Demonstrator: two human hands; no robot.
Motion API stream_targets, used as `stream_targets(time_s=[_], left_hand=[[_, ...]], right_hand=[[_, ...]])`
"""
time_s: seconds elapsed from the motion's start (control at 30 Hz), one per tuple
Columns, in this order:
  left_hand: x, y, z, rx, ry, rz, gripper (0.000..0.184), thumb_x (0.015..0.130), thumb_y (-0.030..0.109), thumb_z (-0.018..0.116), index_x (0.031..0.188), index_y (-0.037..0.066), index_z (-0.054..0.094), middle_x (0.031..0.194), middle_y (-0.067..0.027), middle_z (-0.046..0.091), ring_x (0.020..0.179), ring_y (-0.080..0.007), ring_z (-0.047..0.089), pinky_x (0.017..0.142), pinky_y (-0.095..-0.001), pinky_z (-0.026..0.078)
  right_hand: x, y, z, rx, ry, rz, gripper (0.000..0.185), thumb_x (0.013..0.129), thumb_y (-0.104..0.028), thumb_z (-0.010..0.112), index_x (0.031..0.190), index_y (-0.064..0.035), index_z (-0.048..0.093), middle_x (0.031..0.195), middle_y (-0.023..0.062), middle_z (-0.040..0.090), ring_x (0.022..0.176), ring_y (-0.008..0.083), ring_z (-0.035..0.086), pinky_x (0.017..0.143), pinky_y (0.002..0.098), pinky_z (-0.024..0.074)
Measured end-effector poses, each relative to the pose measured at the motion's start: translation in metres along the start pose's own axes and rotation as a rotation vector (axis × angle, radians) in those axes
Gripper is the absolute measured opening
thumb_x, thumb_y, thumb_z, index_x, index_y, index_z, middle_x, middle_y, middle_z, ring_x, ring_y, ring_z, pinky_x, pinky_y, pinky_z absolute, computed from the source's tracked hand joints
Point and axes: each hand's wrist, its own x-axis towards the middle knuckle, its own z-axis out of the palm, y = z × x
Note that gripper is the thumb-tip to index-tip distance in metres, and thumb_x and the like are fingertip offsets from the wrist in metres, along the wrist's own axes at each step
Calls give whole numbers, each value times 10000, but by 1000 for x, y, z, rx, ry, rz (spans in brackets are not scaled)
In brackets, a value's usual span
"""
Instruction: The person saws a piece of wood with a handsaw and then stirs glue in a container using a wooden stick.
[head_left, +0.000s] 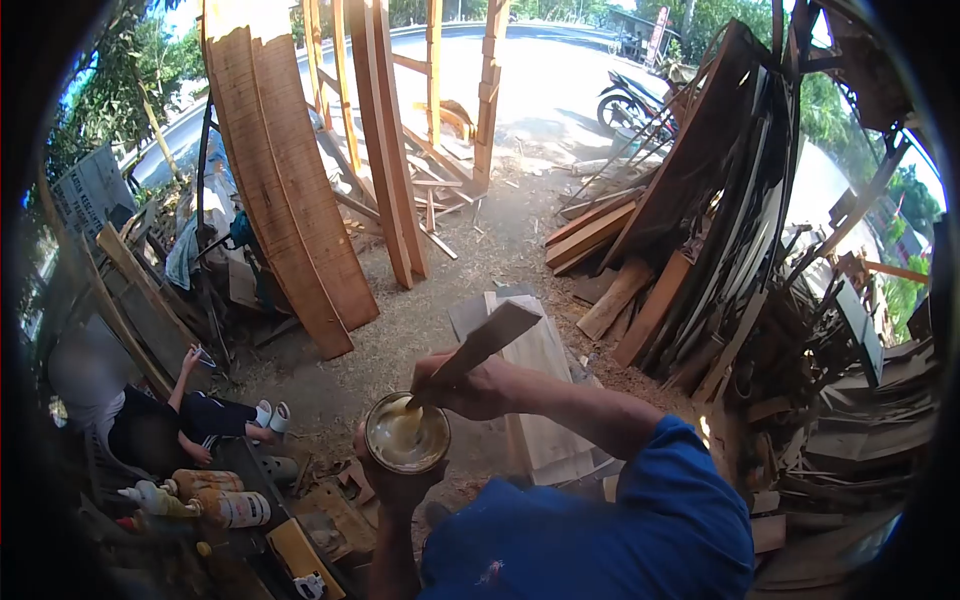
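Note:
My left hand (395,482) is wrapped round a round container (369,437) from the side and below, holding its mouth up towards me. Creamy, pale paste (418,457) coats the inside. Over the rim, my right hand (475,390) grips a flat wooden stick (490,338). Its broad end sticks up past the hand, and its lower end reaches down into the paste. Behind my right forearm lie pale wooden boards (545,360), partly covered by the arm.
Bottles (235,508) stand on a dark bench (265,480) at lower left, near a seated person (150,430). Tall planks (290,180) lean ahead on the left. Stacked timber (690,240) fills the right side. A motorcycle (630,103) is parked by the road.

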Motion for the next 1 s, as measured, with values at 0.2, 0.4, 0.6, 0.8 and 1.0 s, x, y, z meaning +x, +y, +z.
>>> stream_targets(time_s=[0.2,0.4,0.6,0.8,1.0], left_hand=[[-1,0,19,44,-49,-58,1299,589,334,997,1535,9,168,1416,-241,470,1253,-375,577,1067,-504,477],[17,2,5,136,7,39,1244,630,386,972,1525,-10,203,1395,-248,495,1236,-383,587,1066,-503,479],[14,-11,6,160,41,70,1308,593,433,995,1528,-21,202,1377,-237,492,1235,-384,576,1071,-505,475],[8,-9,11,-2,68,-20,1325,578,435,1013,1531,-36,223,1376,-237,486,1262,-383,551,1062,-514,462],[19,-19,-1,158,170,48,1318,559,426,1024,1512,-69,262,1350,-257,516,1210,-412,569,1052,-517,453]], right_hand=[[-1,7,19,11,136,-207,129,1009,-193,643,1039,-71,668,957,131,679,937,332,690,811,429,544],[-15,-33,5,-100,-56,-135,161,1001,-226,650,991,-65,652,929,151,684,898,381,709,743,464,549],[-6,-4,-1,-195,135,-168,76,965,-98,676,1020,-47,663,911,151,687,842,376,711,692,428,559],[-6,-17,12,-51,89,-344,83,933,-55,694,1008,-30,671,926,138,678,817,349,702,677,416,557],[-2,-31,9,-268,277,-403,135,899,-7,735,1021,-47,694,945,136,711,799,297,729,675,369,580]])
